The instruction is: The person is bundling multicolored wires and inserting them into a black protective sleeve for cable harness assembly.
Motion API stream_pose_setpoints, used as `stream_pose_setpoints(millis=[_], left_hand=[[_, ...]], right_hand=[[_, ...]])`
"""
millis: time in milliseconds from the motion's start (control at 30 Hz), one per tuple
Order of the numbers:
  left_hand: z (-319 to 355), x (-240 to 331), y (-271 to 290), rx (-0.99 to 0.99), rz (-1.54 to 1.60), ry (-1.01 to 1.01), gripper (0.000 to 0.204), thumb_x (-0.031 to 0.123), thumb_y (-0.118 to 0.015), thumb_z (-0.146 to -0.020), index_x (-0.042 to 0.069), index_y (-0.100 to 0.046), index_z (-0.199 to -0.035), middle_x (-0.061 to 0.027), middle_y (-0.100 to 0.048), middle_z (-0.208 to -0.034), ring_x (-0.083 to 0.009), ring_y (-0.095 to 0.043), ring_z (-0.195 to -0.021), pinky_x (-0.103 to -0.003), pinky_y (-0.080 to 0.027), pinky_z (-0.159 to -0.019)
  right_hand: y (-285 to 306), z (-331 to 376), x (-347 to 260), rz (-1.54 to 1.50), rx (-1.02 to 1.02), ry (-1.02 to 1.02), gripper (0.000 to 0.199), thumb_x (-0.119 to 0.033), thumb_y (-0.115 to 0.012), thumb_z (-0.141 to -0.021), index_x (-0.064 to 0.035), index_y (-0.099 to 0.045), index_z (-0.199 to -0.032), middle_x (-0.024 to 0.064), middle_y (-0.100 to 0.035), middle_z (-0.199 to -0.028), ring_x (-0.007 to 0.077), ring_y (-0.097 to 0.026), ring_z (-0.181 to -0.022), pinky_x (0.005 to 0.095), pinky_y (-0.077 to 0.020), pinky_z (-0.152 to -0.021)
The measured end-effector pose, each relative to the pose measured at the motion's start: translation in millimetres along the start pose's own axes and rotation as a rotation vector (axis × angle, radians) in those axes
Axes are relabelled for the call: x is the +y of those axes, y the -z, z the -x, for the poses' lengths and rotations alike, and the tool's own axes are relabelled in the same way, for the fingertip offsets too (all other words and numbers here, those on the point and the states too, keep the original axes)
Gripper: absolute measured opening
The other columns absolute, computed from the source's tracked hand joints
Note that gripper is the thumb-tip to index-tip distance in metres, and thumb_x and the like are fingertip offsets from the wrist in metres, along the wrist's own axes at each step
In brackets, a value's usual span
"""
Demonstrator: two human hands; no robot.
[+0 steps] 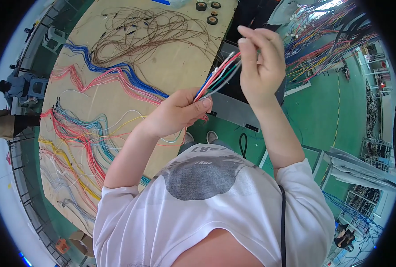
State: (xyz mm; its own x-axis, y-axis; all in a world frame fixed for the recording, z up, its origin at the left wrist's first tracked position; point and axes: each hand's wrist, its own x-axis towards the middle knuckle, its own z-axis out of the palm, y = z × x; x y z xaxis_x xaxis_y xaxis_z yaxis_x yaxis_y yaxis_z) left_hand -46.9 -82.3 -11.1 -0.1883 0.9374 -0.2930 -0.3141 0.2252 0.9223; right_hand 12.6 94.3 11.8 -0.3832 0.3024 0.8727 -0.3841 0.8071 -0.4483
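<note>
A bundle of thin wires [217, 79] in red, blue, green, white and grey is gripped in my left hand [180, 110], the thumb pressed along it. The wires fan out up and to the right, and small pale metal tips show on some ends. Right beside those ends, my right hand [264, 66] is raised with curled fingers, thumb and forefinger brought close together. Whatever lies between them, if anything, is too small to make out. The red and grey wire ends come up to the edge of this hand.
On the wooden table [171, 49] lie brown cable coils [140, 35], blue wires [118, 66], red and yellow wires, and black tape rolls [212, 20]. Hanging wire bundles [322, 49] are at the upper right. Two people [18, 84] are at the far left.
</note>
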Motion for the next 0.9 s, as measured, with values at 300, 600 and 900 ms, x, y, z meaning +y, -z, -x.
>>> stream_pose_setpoints(millis=[300,600,900], left_hand=[[-3,2,2,0.057,0.129,-0.034,0.024,0.026,-0.045,-0.086,0.004,-0.048,-0.078,0.006,-0.034,-0.055,-0.0025,-0.029,-0.047,-0.018,-0.025,-0.042],[4,5,6,0.1,0.374,-0.123,0.008,0.01,-0.046,-0.08,0.003,-0.048,-0.082,0.0057,-0.034,-0.055,-0.0026,-0.029,-0.045,-0.018,-0.021,-0.039],[12,3,12,0.093,0.42,-0.044,0.008,0.01,-0.044,-0.08,0.004,-0.047,-0.077,0.0052,-0.036,-0.058,-0.0024,-0.027,-0.044,-0.019,-0.021,-0.039]], right_hand=[[-14,7,-7,0.014,-0.24,0.165,0.024,-0.002,-0.054,-0.074,0.0029,-0.053,-0.097,0.0103,-0.057,-0.085,0.0176,-0.054,-0.074,0.0254,-0.043,-0.066],[-14,34,-48,0.007,-0.428,-0.312,0.013,-0.006,-0.064,-0.066,-0.0021,-0.057,-0.076,0.0068,-0.052,-0.076,0.019,-0.05,-0.076,0.0278,-0.0393,-0.068],[-27,41,-38,-0.166,-0.475,-0.365,0.009,0.002,-0.061,-0.066,-0.0006,-0.055,-0.072,0.0059,-0.053,-0.074,0.0147,-0.052,-0.068,0.0235,-0.0414,-0.062]])
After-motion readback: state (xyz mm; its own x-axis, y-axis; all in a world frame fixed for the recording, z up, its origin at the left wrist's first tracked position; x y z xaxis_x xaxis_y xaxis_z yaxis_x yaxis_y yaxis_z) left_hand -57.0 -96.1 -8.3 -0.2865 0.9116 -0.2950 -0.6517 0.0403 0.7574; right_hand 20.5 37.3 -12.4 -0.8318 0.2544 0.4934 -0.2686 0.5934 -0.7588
